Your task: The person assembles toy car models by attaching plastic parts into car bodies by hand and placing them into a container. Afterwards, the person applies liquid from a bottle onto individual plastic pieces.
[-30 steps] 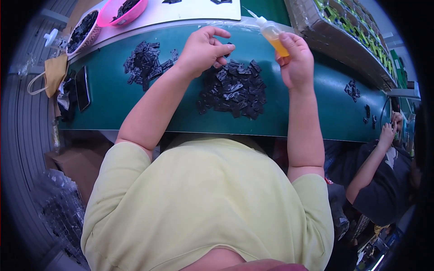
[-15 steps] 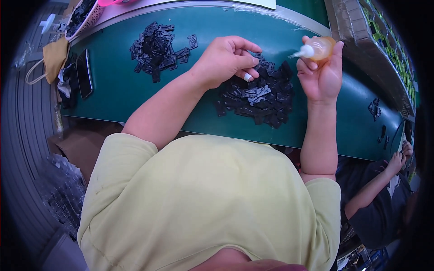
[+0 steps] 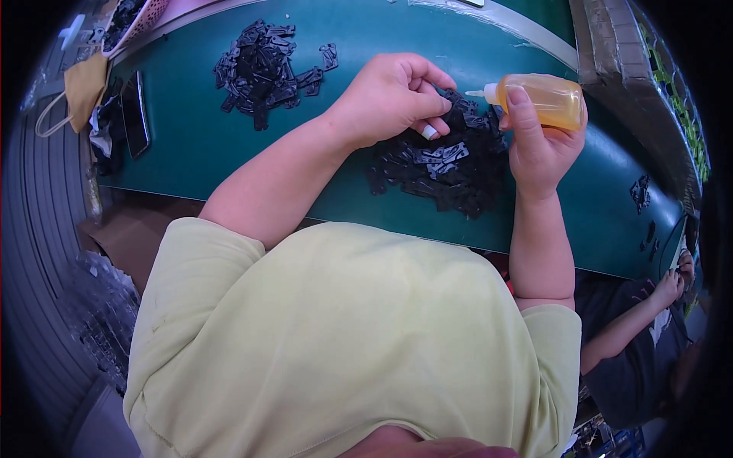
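Note:
My right hand [image 3: 544, 149] is wrapped round a clear squeeze bottle [image 3: 546, 101] of amber liquid with a white collar. The bottle lies nearly level, and its thin nozzle points left toward my left fingertips, a short gap away. My left hand [image 3: 405, 99] is closed in a pinch; whatever lies between its thumb and forefinger is too dark to make out against the parts behind. White tape wraps one of its fingers. Below and beyond both hands spreads a heap of small flat black plastic parts [image 3: 450, 179], a few of them shining grey.
A second heap of black parts [image 3: 259, 72] lies to the left on the green table [image 3: 343, 183]. A phone [image 3: 136, 114] and a tan face mask [image 3: 84, 90] are at the left end. Cardboard [image 3: 611, 57] walls the right side, where another person's hands [image 3: 676, 278] work.
My right hand has turned the bottle from pointing toward me to lying sideways, its nozzle now nearer my left fingertips. My left hand has shifted slightly right in the picture, still pinched.

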`<state>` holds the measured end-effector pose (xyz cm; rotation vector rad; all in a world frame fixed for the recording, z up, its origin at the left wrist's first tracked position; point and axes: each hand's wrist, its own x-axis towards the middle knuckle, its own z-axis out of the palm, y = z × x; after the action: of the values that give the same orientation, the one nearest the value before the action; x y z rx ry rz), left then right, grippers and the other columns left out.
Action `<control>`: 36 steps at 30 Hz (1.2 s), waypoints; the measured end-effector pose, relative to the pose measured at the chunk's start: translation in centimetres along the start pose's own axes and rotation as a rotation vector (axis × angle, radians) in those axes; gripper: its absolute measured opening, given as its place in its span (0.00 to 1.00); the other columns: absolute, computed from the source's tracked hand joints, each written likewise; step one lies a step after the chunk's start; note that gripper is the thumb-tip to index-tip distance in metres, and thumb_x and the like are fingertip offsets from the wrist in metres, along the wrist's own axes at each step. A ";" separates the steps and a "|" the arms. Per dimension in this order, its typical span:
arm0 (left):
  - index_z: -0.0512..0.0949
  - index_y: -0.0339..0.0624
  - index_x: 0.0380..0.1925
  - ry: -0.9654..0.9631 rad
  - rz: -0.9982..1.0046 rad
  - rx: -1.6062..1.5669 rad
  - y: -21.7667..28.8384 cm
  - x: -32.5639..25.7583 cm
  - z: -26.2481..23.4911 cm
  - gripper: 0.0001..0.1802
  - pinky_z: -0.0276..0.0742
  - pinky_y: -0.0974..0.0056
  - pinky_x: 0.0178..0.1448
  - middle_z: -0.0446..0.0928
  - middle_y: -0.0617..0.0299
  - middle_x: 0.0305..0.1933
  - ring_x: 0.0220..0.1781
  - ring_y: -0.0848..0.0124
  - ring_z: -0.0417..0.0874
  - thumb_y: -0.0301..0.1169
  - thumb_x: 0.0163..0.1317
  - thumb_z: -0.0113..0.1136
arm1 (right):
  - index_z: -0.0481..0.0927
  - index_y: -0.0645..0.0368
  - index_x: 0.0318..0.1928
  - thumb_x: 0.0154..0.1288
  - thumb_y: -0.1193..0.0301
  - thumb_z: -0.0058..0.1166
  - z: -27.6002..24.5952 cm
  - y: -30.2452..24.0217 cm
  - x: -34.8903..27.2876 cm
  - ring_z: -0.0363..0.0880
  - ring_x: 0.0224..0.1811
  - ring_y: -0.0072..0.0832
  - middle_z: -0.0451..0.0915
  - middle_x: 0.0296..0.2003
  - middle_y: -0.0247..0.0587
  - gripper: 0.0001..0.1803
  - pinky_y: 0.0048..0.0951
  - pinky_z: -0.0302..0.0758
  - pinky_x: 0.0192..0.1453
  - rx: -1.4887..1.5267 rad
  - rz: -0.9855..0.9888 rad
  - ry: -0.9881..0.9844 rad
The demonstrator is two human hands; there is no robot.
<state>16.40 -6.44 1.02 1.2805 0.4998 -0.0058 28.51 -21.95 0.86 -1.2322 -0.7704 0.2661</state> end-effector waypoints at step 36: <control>0.76 0.29 0.45 -0.016 -0.005 0.045 0.1 0.0 -0.1 0.13 0.81 0.74 0.33 0.81 0.59 0.29 0.30 0.72 0.86 0.22 0.60 0.59 | 0.73 0.58 0.41 0.58 0.75 0.66 0.6 0.1 -0.2 0.78 0.26 0.17 0.79 0.33 0.36 0.14 0.15 0.76 0.26 -0.076 -0.033 -0.006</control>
<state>16.37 -6.37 1.10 1.3227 0.4920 -0.0317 27.99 -21.59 0.79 -1.2900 -0.8118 0.2156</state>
